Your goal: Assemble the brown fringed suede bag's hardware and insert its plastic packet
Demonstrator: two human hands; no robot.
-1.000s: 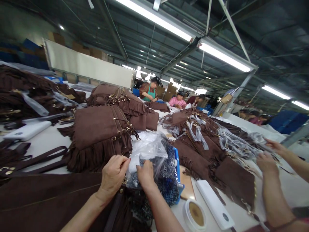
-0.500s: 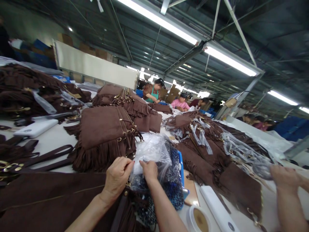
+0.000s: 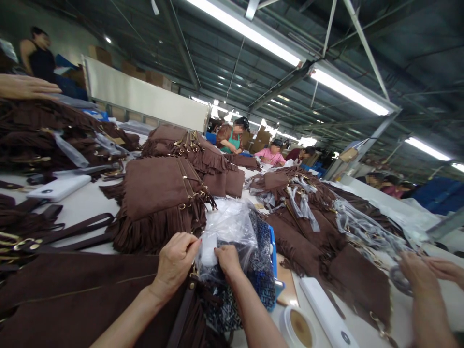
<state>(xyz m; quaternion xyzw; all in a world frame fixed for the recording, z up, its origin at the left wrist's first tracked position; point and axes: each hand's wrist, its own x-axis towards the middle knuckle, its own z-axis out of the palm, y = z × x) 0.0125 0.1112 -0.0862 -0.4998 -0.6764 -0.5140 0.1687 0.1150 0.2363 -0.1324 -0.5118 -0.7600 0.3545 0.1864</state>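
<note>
Together, the left hand (image 3: 176,261) and right hand (image 3: 228,259) are pinching a crinkly clear plastic bag (image 3: 228,227) with fingers pressed together. Just beyond that bag, a fringed brown suede bag (image 3: 155,195) is lying flat.

Co-worker's hand (image 3: 27,87) now over far-left bags (image 3: 43,130) — another standing behind

The fringed bags (image 3: 159,193) are looking dark brown, with little gold rings shining on them. The big bag (image 3: 72,295) in front is showing the same brown, with a thin gold line running across it. The plastic bag (image 3: 228,227) is looking clear and a bit white. The cloth (image 3: 263,270) under it is showing a blue and black pattern with white bits. The worktop (image 3: 83,205) is looking white. The round tub (image 3: 295,328) is showing white with brown inside.
</note>
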